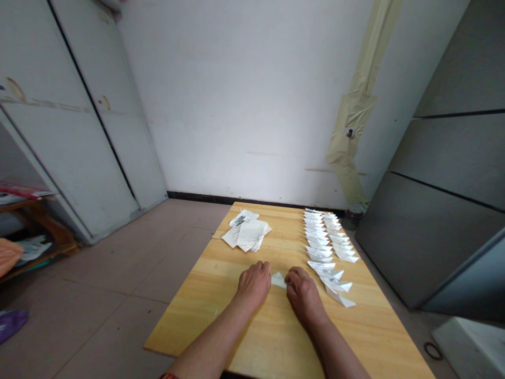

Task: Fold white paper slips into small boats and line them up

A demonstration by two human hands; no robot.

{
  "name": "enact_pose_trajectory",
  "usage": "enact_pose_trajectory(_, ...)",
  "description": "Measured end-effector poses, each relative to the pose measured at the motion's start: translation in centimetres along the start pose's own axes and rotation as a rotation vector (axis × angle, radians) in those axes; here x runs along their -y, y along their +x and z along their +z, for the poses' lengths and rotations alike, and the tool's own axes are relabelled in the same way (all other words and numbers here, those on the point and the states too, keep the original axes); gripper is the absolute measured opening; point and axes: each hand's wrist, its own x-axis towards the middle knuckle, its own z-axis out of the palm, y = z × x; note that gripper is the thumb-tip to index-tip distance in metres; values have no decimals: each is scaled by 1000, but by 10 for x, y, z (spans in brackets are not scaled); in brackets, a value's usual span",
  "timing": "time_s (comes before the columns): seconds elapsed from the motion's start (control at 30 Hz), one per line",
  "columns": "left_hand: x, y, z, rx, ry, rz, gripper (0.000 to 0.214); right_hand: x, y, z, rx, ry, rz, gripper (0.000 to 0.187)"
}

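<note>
A long table top of pale yellow wood (pixel 189 316) fills the lower middle of the view. On its far right part lie two rows of folded white paper pieces (pixel 321 237), and on the far left is a loose pile of printed white paper sheets (pixel 246 234). The left hand (pixel 254 284) and the right hand (pixel 303 295) rest on the wood, with their backs up and fingers bent down. Between them, touching the wood, is a small folded white paper piece (pixel 278 280). The fingers hide its sides, so I cannot tell if they pinch it. It seems very light and soft, so it is better to hold it gently at an outer edge.
</note>
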Motion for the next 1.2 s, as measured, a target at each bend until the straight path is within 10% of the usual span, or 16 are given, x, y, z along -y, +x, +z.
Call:
enact_pose_trajectory(0.23,-3,-4,4,-95,45,30,21,-4,-1,0,17,40,4,22)
enact_pose_trajectory(0.6,7,-1,14,-203,-12,483,14,-3,-1,-7,59,40,41,23)
enact_pose_trajectory(1.2,-7,-33,22,-236,45,311,25,22,-11,-16,227,-290,-14,26)
